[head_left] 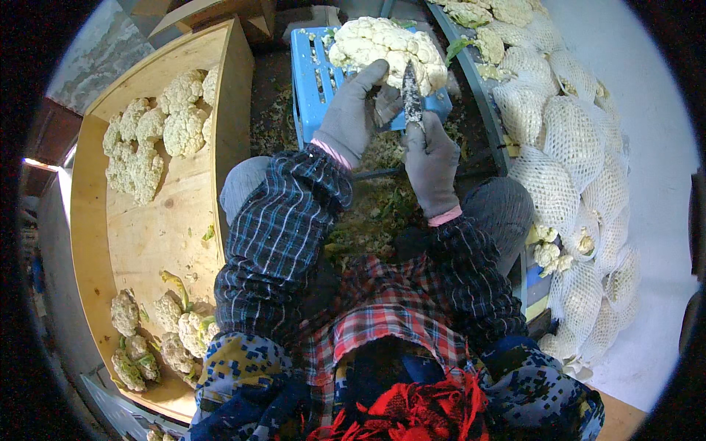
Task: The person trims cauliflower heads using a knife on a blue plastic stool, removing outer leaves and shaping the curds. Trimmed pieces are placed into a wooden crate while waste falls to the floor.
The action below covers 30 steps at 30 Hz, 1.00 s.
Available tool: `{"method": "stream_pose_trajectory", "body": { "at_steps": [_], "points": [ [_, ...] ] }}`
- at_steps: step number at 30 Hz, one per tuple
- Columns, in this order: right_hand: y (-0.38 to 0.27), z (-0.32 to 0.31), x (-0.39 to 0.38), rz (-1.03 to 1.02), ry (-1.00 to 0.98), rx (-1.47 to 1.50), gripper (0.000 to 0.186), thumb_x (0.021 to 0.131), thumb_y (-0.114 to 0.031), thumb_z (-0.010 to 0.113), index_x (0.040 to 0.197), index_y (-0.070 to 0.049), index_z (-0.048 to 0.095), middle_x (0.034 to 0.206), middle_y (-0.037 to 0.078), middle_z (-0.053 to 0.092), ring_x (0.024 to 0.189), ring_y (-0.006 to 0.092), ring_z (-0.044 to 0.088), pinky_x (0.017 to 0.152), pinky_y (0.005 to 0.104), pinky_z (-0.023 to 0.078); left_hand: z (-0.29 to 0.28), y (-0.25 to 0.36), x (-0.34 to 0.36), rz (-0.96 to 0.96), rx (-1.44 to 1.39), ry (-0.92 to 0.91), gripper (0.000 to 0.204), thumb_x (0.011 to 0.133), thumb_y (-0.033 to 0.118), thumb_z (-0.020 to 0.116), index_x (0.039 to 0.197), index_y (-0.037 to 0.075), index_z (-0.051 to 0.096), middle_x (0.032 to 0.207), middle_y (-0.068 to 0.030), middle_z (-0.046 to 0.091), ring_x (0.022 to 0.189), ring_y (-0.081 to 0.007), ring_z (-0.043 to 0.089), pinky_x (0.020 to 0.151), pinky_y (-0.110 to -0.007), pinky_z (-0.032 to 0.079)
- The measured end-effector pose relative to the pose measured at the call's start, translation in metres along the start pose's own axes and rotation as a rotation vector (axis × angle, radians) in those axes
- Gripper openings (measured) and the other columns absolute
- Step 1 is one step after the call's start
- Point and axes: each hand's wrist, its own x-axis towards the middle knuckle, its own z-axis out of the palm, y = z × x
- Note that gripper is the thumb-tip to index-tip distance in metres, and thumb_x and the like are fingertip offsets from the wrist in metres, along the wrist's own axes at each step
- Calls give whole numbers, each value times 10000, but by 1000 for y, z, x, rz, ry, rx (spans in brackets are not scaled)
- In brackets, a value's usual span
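A large white cauliflower (379, 45) rests on an upturned blue plastic crate (312, 92) in front of me. My left hand (353, 110), in a grey glove, is at the head's near left side, thumb raised against it and fingers partly spread. Gripped in my gloved right hand (432, 162) is a knife (411, 95), its blade pointing away from me and smeared with white bits. The blade tip lies over the cauliflower's near face; whether it cuts in, I cannot tell.
At my left stands a wooden box (158, 235) with cauliflower heads at its far and near ends. Along the right, a rack holds many cauliflowers in white mesh sleeves (573, 140). Trimmings (382, 213) litter the floor between my knees. A cardboard box (213, 15) sits behind.
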Motion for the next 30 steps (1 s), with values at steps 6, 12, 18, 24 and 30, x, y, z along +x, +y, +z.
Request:
{"method": "stream_pose_trajectory", "body": {
  "at_steps": [6,12,18,24,30],
  "points": [
    [-9,-1,1,-29,16,-53,81,998,-151,592,963,-82,568,723,168,608,664,390,631,589,479,482,-7,-3,6,-11,28,-10,245,1009,326,662,1101,101,633,934,-5,625,824,-139,611,744,-327,552],
    [-16,-1,3,1,-29,-146,125,1014,-157,564,984,-36,572,750,182,618,681,384,636,636,442,493,-12,-5,9,-32,52,-110,250,1020,310,643,1157,101,638,960,1,638,849,-139,618,786,-332,548],
    [-26,6,16,16,-36,-101,132,1001,-143,577,1009,-13,597,770,196,626,693,369,627,634,437,481,-5,-12,8,16,-30,-47,321,1028,247,603,1257,23,619,1101,-74,701,955,-184,680,850,-333,564],
    [-34,-8,9,415,-250,590,115,1014,-139,573,957,-50,619,722,19,593,631,108,573,562,319,458,-4,-9,2,-49,-117,-25,315,1027,224,598,1258,11,611,1090,-76,693,961,-182,673,837,-330,562],
    [-18,-19,-10,507,-20,598,160,1010,-144,586,869,-70,583,696,-55,517,585,52,490,495,278,411,-12,-7,4,10,-89,-100,231,1007,305,657,1060,83,618,930,-17,610,800,-157,605,844,-378,588]
  ]
}}
